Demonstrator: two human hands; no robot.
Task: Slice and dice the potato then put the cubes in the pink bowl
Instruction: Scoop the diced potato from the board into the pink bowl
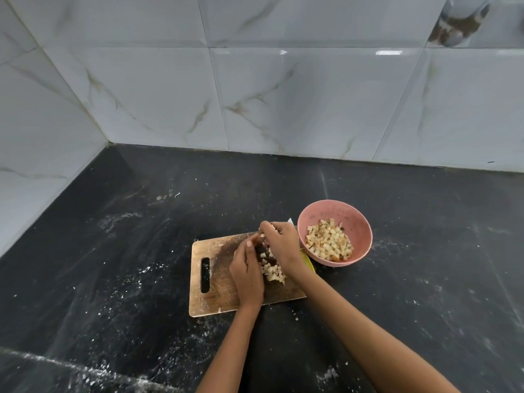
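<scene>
A wooden cutting board (219,293) lies on the dark counter. A small heap of pale potato cubes (272,273) sits on it between my hands. My left hand (248,275) stands on its edge with straight fingers against the left side of the heap. My right hand (283,245) is curled over the heap's far side, and its fingertips hold a few cubes. The pink bowl (326,211) stands just right of the board with several potato cubes (329,243) in it. A knife with a yellow-green handle (307,260) lies under my right wrist, mostly hidden.
The black counter (127,265) is streaked with white starch and crumbs. Grey marble tiles (255,95) wall it in behind and on the left, meeting in a corner at the far left. The counter's front edge runs along the lower left.
</scene>
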